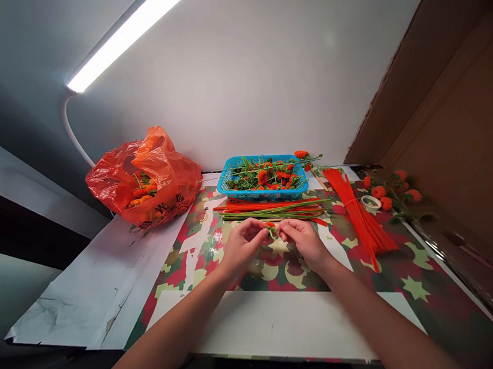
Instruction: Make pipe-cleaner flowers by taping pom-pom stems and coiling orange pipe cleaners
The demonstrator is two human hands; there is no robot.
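Leftward of the blue rectangular plastic basket (262,195) sits a translucent red plastic bag (174,172); before the basket, the left hand (243,243) pinches a small orange-and-green flower (270,225), beside the right hand (305,241), whose grip I cannot tell

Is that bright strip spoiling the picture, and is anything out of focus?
In the head view, the lamp glares nearly pure white; in the same view, the patterned cover shines in a patch beside the left hand; also in the head view, the cardboard is dim, and the orange flowers before it look soft and slightly smeared.
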